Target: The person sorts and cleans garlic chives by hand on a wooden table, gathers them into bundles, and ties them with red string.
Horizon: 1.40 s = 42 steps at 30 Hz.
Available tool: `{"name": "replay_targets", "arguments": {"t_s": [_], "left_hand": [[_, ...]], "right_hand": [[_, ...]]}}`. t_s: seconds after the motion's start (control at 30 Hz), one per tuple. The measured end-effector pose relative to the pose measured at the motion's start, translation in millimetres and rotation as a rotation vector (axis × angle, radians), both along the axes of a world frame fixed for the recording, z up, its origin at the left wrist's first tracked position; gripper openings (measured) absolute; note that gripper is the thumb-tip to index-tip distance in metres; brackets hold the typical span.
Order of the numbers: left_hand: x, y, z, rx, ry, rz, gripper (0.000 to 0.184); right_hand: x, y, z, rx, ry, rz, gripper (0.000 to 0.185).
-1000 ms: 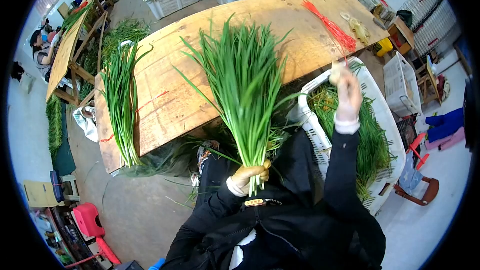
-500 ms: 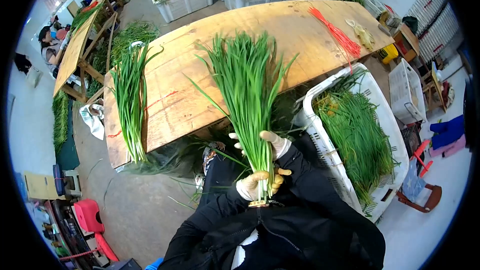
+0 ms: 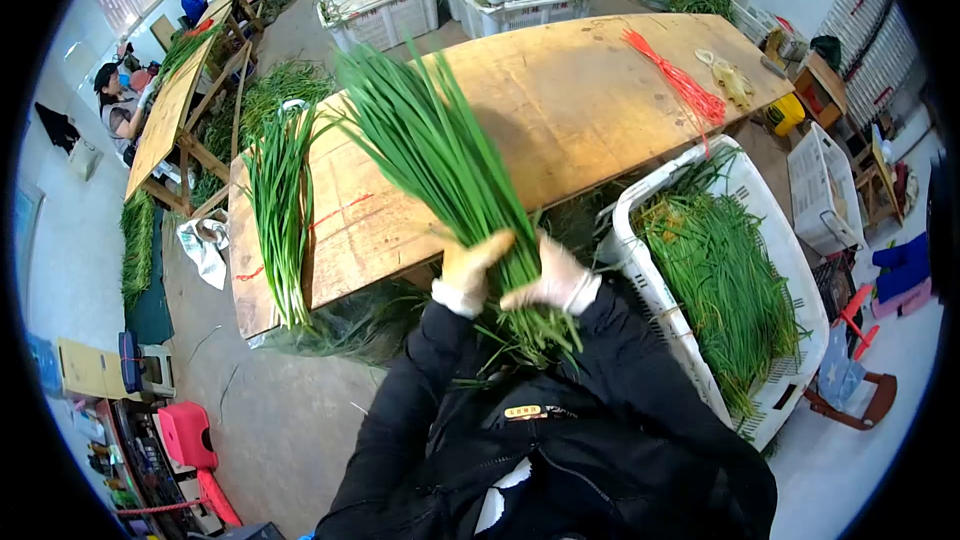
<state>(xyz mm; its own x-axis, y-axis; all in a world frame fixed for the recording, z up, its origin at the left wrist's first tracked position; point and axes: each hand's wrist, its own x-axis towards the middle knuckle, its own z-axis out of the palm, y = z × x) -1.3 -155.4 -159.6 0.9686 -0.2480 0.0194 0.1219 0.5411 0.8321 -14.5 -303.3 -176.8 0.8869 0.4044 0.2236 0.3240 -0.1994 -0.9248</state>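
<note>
A large bunch of long green leafy stalks [image 3: 440,145] slants over the near edge of the wooden table [image 3: 560,75], its tips to the upper left. My left hand [image 3: 474,266], gloved, is closed round the bunch from the left. My right hand [image 3: 553,278], also gloved, grips the lower part from the right, thumb across the stalks. The cut ends are partly hidden below my hands. A second bunch [image 3: 280,210] lies at the table's left end, beside a thin red tie [image 3: 342,210].
At the right stands a white crate [image 3: 715,360] of loose green stalks [image 3: 725,280]. Red ties [image 3: 685,85] and pale gloves [image 3: 728,78] lie on the table's far right. Stacked crates [image 3: 385,15] stand behind. Two people [image 3: 122,110] are at a table on the left.
The bunch has gone from upright to tilted left, and its lower end has swung right. My right hand came from above the crate to the bunch; my left hand moved up along it.
</note>
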Motion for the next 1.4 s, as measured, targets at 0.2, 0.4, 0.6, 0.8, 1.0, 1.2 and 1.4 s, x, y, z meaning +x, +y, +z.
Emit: {"name": "replay_targets", "arguments": {"t_s": [0.2, 0.4, 0.6, 0.8, 1.0, 1.2, 1.4], "left_hand": [[66, -15, 156, 0.072, -0.548, 0.097, 0.029], [122, -11, 164, 0.162, -0.62, 0.063, 0.042], [109, 1, 118, 0.428, -0.473, -0.11, 0.026], [116, -15, 130, 0.416, -0.523, -0.024, 0.028], [127, -19, 96, 0.333, -0.193, -0.066, 0.027], [137, -13, 108, 0.276, -0.509, 0.075, 0.032], [140, -12, 131, -0.086, -0.457, 0.13, 0.047]], "right_hand": [[70, 7, 153, 0.067, -0.432, -0.154, 0.059], [129, 1, 148, 0.377, -0.351, -0.031, 0.068], [149, -2, 93, 0.185, -0.221, 0.029, 0.082], [163, -2, 101, 0.158, -0.163, -0.005, 0.08], [188, 7, 59, 0.334, -0.116, 0.116, 0.068], [142, -3, 92, -0.106, -0.135, -0.001, 0.098], [130, -6, 24, 0.147, 0.025, -0.01, 0.123]]}}
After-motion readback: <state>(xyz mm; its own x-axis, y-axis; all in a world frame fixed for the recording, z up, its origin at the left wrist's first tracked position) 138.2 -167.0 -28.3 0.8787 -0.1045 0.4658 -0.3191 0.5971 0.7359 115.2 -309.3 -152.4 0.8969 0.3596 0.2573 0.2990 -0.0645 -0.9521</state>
